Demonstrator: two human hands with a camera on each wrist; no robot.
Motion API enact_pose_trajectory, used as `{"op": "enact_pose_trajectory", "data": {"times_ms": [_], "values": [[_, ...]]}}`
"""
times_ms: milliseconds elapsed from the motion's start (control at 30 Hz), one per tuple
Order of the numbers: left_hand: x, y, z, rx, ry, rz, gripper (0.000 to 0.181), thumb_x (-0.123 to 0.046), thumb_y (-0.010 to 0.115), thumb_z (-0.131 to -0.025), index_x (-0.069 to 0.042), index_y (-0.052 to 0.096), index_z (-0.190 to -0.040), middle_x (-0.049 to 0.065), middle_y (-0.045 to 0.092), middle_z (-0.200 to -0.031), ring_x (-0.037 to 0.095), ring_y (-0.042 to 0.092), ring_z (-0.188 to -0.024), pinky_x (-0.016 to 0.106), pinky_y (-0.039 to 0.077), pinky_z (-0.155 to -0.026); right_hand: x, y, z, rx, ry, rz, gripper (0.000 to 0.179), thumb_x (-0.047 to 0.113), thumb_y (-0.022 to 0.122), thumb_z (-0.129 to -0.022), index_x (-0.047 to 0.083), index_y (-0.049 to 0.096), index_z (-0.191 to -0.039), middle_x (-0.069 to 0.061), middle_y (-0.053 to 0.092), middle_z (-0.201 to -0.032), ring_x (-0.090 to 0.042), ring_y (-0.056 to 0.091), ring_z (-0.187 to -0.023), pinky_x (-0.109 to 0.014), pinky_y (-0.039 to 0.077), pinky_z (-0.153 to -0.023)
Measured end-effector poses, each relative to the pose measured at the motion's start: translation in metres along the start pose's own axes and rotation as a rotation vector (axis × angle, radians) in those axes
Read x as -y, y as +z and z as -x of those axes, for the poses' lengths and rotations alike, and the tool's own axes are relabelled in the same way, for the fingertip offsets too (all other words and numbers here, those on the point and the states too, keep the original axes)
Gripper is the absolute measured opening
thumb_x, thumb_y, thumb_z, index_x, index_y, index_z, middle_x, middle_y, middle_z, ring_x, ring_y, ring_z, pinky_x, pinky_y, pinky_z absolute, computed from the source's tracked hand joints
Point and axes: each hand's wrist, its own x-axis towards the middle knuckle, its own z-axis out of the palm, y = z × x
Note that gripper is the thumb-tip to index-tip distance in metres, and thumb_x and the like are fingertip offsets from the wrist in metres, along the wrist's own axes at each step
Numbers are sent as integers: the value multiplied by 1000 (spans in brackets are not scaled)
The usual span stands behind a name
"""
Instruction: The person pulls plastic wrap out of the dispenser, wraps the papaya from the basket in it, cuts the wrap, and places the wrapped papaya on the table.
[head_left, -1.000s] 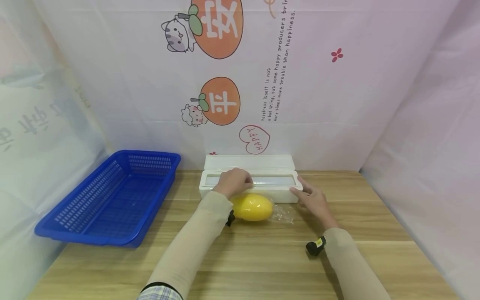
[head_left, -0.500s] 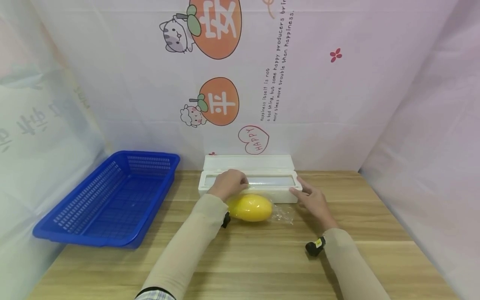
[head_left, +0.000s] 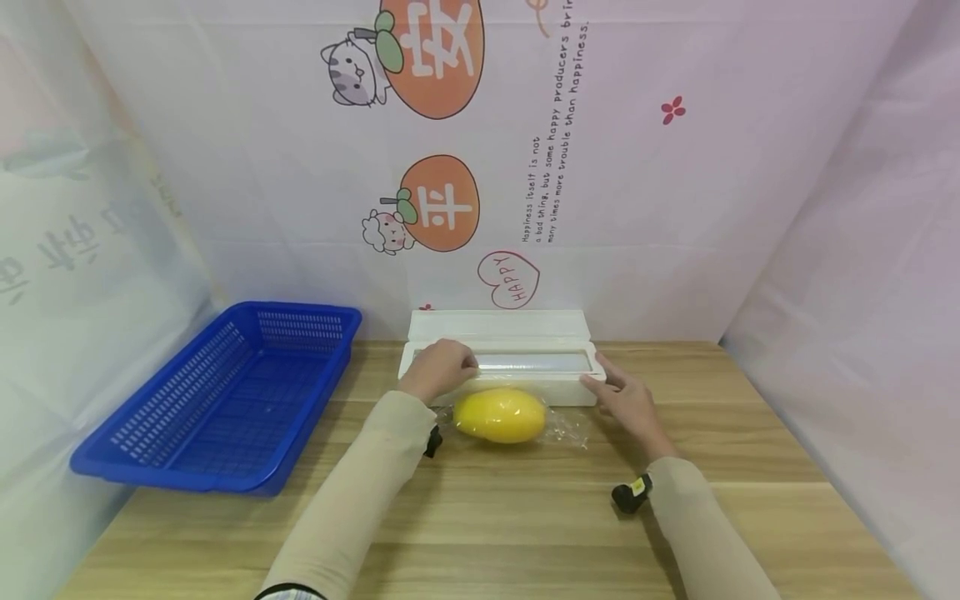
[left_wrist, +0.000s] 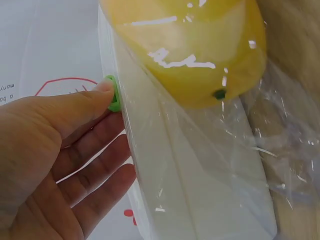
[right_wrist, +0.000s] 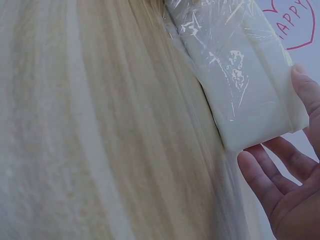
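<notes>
My left hand (head_left: 441, 367) pinches a small green slide cutter (left_wrist: 115, 95) between thumb and index finger, on the edge of a white cling film box (head_left: 540, 392). My right hand (head_left: 626, 400) grips the box's right end, thumb on the upper edge and fingers at the end face. The box's lid (head_left: 498, 323) stands raised at the back, and a film roll (head_left: 532, 362) shows in the opening. Against the front of the box lies a smooth yellow fruit (head_left: 500, 415) with a small green stem spot. Clear cling film (head_left: 566, 429) covers it and spreads out on both sides.
A blue plastic basket (head_left: 202, 483) with slotted walls stands at the left of the wooden table (head_left: 525, 525). A printed white cloth (head_left: 637, 208) hangs right behind the box, with similar cloth on both sides.
My left hand has slid leftward along the box with the cutter, uncovering more of the roll and the fruit's left end. The right hand, box and fruit stay put.
</notes>
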Motion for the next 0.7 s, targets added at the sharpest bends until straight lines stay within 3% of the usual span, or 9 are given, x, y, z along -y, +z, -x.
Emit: {"op": "enact_pose_trajectory", "data": {"times_ms": [700], "values": [[22, -8, 14, -43, 62, 11, 12, -17, 68, -96, -11, 78, -100, 1, 74, -99, 19, 68, -96, 37, 53, -90, -2, 0, 0, 6, 14, -13, 82, 61, 68, -86, 31, 35, -156, -16, 43, -153, -30, 66, -99, -39, 57, -84]]}}
